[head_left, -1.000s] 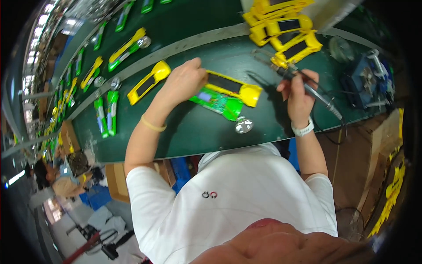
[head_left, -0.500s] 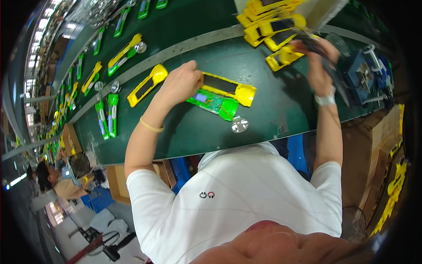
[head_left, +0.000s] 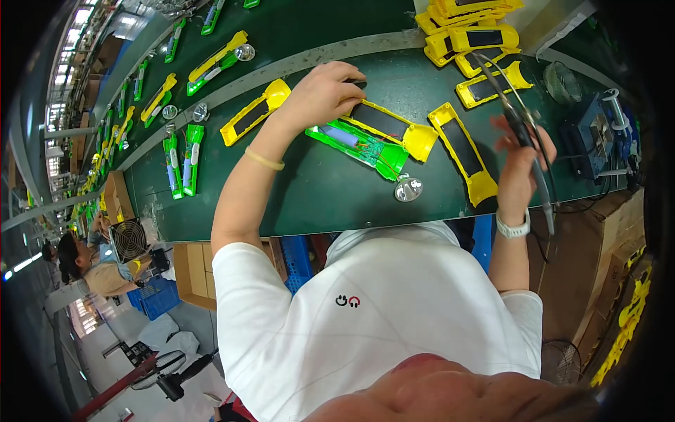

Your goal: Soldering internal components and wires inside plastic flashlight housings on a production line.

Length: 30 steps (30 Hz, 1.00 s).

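My left hand (head_left: 325, 96) is closed, its fingertips on the upper left end of a yellow plastic shell (head_left: 382, 122) with a dark window. Just below that shell lies a green lamp half (head_left: 358, 146), with a purple cell and a circuit board in it. A round silver reflector (head_left: 408, 188) sits at its lower right end. My right hand (head_left: 520, 165) holds a soldering iron (head_left: 522, 125), its tip pointing up and away from me. Some fingers stick out to the left. Beside this hand, a second yellow shell (head_left: 464, 151) lies on the green bench.
A pile of yellow shells (head_left: 481, 36) is at the far right. A wire coil (head_left: 562, 83), blue soldering station (head_left: 589, 137) and solder spool (head_left: 616, 109) stand right. Left lie another yellow shell (head_left: 254, 112) and green lamp halves (head_left: 191, 160). Another person (head_left: 88, 257) is at far left.
My right hand has come back toward me from the yellow pile with the soldering iron. A yellow shell now lies beside it. My left hand stays by its shell; the whole view has shifted slightly.
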Tool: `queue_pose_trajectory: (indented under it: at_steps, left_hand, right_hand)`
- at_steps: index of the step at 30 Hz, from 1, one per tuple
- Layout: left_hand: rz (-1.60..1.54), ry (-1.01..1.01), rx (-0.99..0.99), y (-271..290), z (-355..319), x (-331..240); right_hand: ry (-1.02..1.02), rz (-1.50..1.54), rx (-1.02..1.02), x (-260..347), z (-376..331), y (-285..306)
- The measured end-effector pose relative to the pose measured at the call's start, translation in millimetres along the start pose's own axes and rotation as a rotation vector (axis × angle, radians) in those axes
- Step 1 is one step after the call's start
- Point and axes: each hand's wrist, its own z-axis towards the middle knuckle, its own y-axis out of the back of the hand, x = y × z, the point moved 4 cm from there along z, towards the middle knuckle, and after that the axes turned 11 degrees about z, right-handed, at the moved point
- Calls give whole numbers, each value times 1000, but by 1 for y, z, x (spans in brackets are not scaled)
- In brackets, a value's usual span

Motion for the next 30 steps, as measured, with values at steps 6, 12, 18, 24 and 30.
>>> queue_pose_trajectory:
  at_steps: [6,12,18,24,30]
  left_hand:
    - [-354,124,83,25,-50,-29]
    - [-353,195,-55,18,-47,-14]
    - [-104,539,-86,16,11,126]
    - [-109,772,98,-12,33,212]
    - [95,991,112,3,77,320]
  right_hand:
    - [-224,158,-97,15,-71,46]
    - [-264,151,13,-15,-79,35]
    - [-300,237,92,-41,-68,6]
    - [-143,155,-74,-47,-71,12]
    - [-202,90,-94,-49,-52,-5]
